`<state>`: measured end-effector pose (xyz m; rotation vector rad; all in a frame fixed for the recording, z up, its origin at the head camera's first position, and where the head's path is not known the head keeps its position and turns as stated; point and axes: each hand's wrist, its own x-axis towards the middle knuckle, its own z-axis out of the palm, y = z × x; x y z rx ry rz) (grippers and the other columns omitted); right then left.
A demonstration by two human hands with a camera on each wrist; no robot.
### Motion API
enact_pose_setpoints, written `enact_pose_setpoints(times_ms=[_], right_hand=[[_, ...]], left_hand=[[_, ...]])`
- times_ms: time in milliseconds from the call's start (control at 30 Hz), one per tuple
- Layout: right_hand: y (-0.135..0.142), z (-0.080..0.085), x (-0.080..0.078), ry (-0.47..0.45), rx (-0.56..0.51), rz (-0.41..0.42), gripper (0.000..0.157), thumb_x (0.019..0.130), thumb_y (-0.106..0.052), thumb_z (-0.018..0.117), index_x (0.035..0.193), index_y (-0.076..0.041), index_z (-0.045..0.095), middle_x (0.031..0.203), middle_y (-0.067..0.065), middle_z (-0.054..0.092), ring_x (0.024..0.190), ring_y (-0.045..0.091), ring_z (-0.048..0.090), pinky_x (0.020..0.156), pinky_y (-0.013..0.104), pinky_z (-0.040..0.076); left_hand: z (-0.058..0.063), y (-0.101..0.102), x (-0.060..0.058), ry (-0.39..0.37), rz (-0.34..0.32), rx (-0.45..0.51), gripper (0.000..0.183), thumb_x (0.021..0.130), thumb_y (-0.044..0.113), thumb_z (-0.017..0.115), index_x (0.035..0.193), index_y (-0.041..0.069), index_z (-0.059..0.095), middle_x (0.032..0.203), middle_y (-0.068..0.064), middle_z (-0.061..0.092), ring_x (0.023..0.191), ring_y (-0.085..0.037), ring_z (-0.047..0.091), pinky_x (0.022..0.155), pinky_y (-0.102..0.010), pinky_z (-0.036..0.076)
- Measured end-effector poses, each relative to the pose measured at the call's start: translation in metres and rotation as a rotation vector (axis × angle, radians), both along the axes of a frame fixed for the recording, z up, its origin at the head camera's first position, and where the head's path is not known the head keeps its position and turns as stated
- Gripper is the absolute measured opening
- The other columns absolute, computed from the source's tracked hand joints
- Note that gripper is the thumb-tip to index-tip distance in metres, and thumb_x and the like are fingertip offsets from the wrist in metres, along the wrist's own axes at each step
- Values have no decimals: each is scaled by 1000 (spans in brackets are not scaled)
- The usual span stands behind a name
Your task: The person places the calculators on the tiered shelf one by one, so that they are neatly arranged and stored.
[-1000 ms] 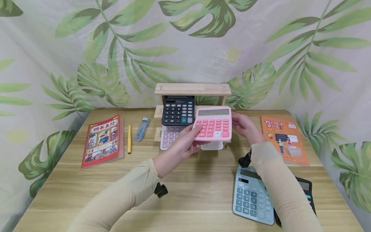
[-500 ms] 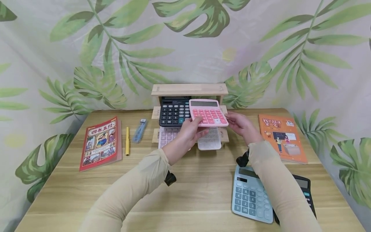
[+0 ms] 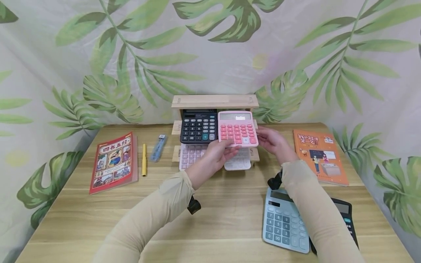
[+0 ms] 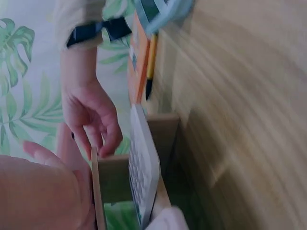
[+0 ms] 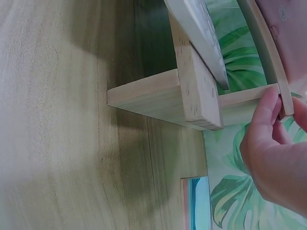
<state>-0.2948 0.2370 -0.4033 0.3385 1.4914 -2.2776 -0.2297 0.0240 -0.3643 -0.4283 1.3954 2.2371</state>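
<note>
A pink calculator [image 3: 236, 129] lies tilted on the upper tier of a small wooden rack [image 3: 215, 100], beside a black calculator [image 3: 198, 128]. My left hand [image 3: 215, 157] holds its front edge, thumb over the keys and fingers beneath. At the rack's right side, my right hand [image 3: 271, 140] pinches the end of an upper slat [image 5: 284, 103] between thumb and fingers, near the pink calculator's side. A white calculator [image 3: 237, 163] and a lilac one [image 3: 190, 155] stand on the lower tier, partly hidden by the left hand and the calculators above.
A light-blue calculator [image 3: 283, 226] overlaps a black one [image 3: 345, 208] under my right forearm. Left on the table lie a red book [image 3: 113, 162], a yellow pen [image 3: 144, 160] and a blue transparent case [image 3: 158, 148]. An orange book [image 3: 320, 157] lies right. A leaf-patterned cloth [image 3: 210, 54] hangs behind.
The pink calculator has moved back onto the upper tier, uncovering the white calculator below, and has straightened beside the black one. My left hand moved back with it; the right hand shifted slightly.
</note>
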Motion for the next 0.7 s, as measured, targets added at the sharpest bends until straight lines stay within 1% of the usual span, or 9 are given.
enact_pose_setpoints(times_ms=[100,200,300,333,400,500,600,700], right_hand=[[-1,1,0,-4,-12,-1,54,96,-3,40,146,-2,19,80,-3,70,79,7,64,74,17,54],[-1,1,1,-9,-18,-4,46,96,-3,42,141,-5,32,81,-2,70,80,8,65,76,18,54],[-1,0,1,-11,-21,-9,26,95,-3,45,120,-6,48,83,-1,71,82,9,65,78,18,54],[0,0,1,-11,-24,-10,20,95,-3,46,114,-7,50,83,-1,71,82,9,65,79,18,54],[1,-1,1,-9,-33,-20,14,94,-2,46,105,-8,52,83,0,71,82,10,66,79,18,55],[1,-2,0,-3,-33,-25,13,94,-2,46,104,-8,52,83,1,70,82,11,66,79,19,55],[0,-2,0,-9,-31,-26,14,94,-2,47,106,-8,50,83,0,71,81,11,66,79,19,55],[0,0,-1,-9,-29,-22,15,94,-1,46,107,-8,50,82,0,71,81,11,66,78,19,55]], left_hand=[[-2,1,5,-23,41,68,35,89,-1,51,124,2,52,112,-17,62,91,-17,65,84,-22,56],[-5,2,8,-29,98,123,36,90,-3,48,126,2,50,120,-19,59,104,-23,64,86,-24,55],[-9,4,9,-28,158,168,37,92,-2,45,129,3,47,124,-19,57,111,-27,61,85,-25,56],[-10,5,9,-26,172,177,37,92,-2,44,129,3,47,124,-18,57,112,-27,60,84,-25,56],[-12,7,9,-20,205,199,37,93,0,43,130,4,46,125,-19,57,113,-27,60,84,-25,57],[-15,10,9,-2,250,222,37,95,3,42,132,3,43,126,-20,55,113,-28,60,83,-26,57],[-17,13,11,-11,292,244,37,96,5,41,133,4,40,127,-19,55,111,-28,61,83,-25,57],[-15,16,16,-16,318,268,38,97,6,41,134,6,38,127,-18,55,110,-27,61,83,-26,57]])
